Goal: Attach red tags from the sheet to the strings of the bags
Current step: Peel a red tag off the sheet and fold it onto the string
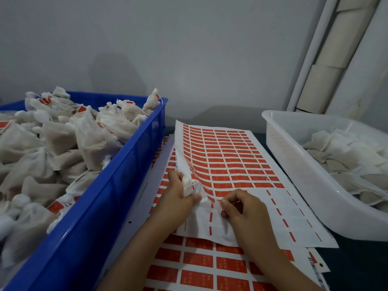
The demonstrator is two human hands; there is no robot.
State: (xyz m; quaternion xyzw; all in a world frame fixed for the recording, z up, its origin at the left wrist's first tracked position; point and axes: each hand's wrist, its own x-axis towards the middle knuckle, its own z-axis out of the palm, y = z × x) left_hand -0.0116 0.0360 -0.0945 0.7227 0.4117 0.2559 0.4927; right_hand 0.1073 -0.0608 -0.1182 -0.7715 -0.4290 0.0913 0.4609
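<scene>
A sheet of red tags (pixel 226 160) lies on top of more tag sheets in the middle of the table, its left edge curling up. My left hand (pixel 178 196) grips a small white bag (pixel 188 185) over the sheet's near left part. My right hand (pixel 241 208) sits just to its right, fingers curled, pinching at something thin near the bag's string. Whether a tag is between the fingers I cannot tell. The sheet's near rows are bare white backing.
A blue crate (pixel 117 185) on the left is heaped with white bags, several carrying red tags. A white tub (pixel 298 177) on the right holds flat untagged bags. More tag sheets (pixel 199 265) lie underneath. A wall stands behind.
</scene>
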